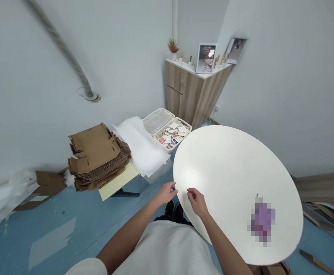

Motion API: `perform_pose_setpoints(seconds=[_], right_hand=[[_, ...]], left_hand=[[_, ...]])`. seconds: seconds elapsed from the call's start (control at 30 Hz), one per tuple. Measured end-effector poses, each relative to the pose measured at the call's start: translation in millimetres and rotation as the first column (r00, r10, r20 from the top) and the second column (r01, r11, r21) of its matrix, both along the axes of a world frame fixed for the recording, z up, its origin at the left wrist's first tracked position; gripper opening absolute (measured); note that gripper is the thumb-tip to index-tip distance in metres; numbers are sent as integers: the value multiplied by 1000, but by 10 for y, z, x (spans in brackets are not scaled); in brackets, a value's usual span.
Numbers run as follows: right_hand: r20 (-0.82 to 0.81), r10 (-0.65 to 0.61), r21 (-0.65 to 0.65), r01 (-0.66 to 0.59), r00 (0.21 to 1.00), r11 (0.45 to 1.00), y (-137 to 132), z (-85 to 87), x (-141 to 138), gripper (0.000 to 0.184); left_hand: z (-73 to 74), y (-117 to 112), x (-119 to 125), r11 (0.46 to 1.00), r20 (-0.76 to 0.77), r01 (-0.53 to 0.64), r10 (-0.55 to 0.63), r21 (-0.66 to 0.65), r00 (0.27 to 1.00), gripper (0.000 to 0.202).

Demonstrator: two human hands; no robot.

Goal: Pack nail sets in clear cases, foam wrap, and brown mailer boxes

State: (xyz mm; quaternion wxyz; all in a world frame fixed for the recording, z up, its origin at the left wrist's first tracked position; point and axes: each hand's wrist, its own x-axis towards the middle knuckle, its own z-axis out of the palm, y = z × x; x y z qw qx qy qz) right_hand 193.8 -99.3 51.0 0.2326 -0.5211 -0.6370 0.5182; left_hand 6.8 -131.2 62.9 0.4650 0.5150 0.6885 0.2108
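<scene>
My left hand [166, 193] is at the near left edge of a round white table [230, 168], its fingers curled and pinched on something small and dark that I cannot make out. My right hand [196, 200] hovers just to the right of it over the table edge, fingers bent inward in a loose pinch; whatever is between them is too small to name. The two hands are a short gap apart. A blurred purple patch [262, 222] lies on the table toward its near right side.
A stack of flat brown cardboard boxes [96, 156] rests on a low yellow surface at left. Beside it lie white foam sheets [140, 145] and two white baskets [167, 128], one holding small cards. A wooden corner cabinet [192, 89] stands behind. The floor is blue.
</scene>
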Motion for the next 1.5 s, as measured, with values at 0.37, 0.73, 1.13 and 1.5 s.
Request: perform_pose_setpoints(seconds=[0.37, 0.73, 1.13, 1.5], right_hand=[[-105, 117, -119, -129, 988, 984, 472, -228, -458, 34], [-56, 192, -25, -194, 980, 981, 871, -367, -1282, 31], [142, -21, 26, 17, 990, 1000, 1782, -182, -2203, 44], [44, -164, -174, 169, 985, 970, 2249, -597, -2421, 40]], left_hand=[[-50, -67, -458, 974, -78, -211, 205, -82, 976, 52], [-129, 380, -1243, 970, -120, -241, 238, -12, 964, 51], [-88, 1685, -1965, 980, 85, -141, 130, 142, 988, 48], [-286, 2665, -2043, 997, -7, -71, 71, -12, 997, 49]])
